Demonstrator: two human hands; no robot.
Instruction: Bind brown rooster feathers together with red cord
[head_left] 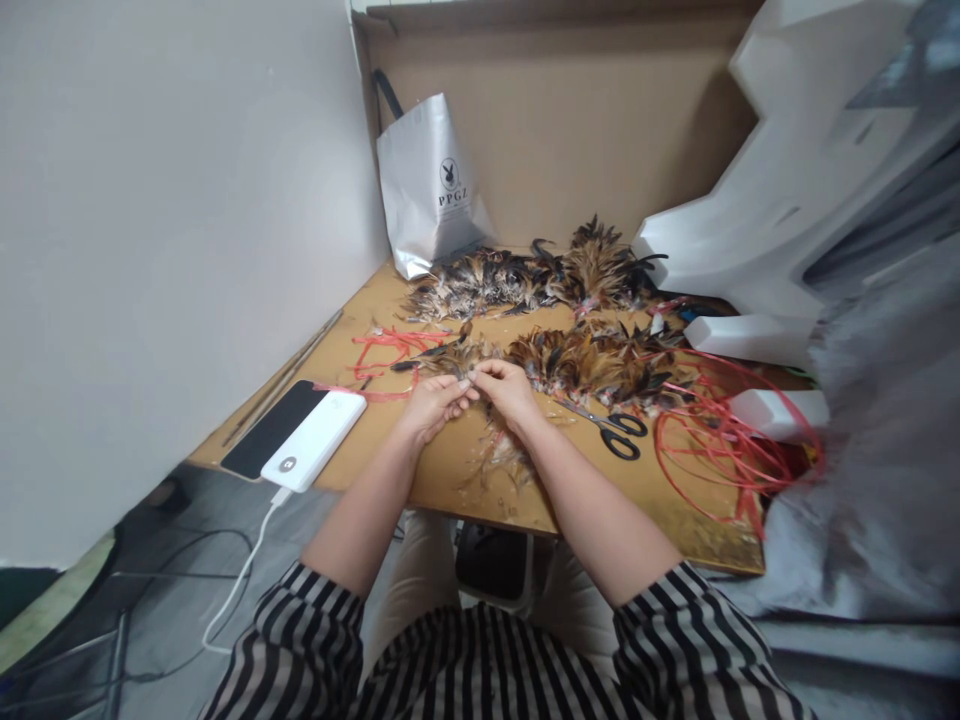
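brown board backs the yellow-brown worktop (435,478), with a silver bag (420,200) standing in its far left corner. feathers lie in two main heaps: a back row (495,283) along the far side, and a front heap (574,360) just beyond and right of the hands. left hand (442,405) and right hand (506,392) meet over the near part, thumbs and forefingers pinched together; whether a feather is caught between the tips is too small to tell. a thin tuft (474,352) shows just past them.

judging by this, feathers are being picked over or lined up at the fingertips. the next move would seem to call for a light, steady pinch that keeps the quills even. scissors (609,421) lie near the right forearm, and a red cord tangle (739,437) sits farther right, both untouched.
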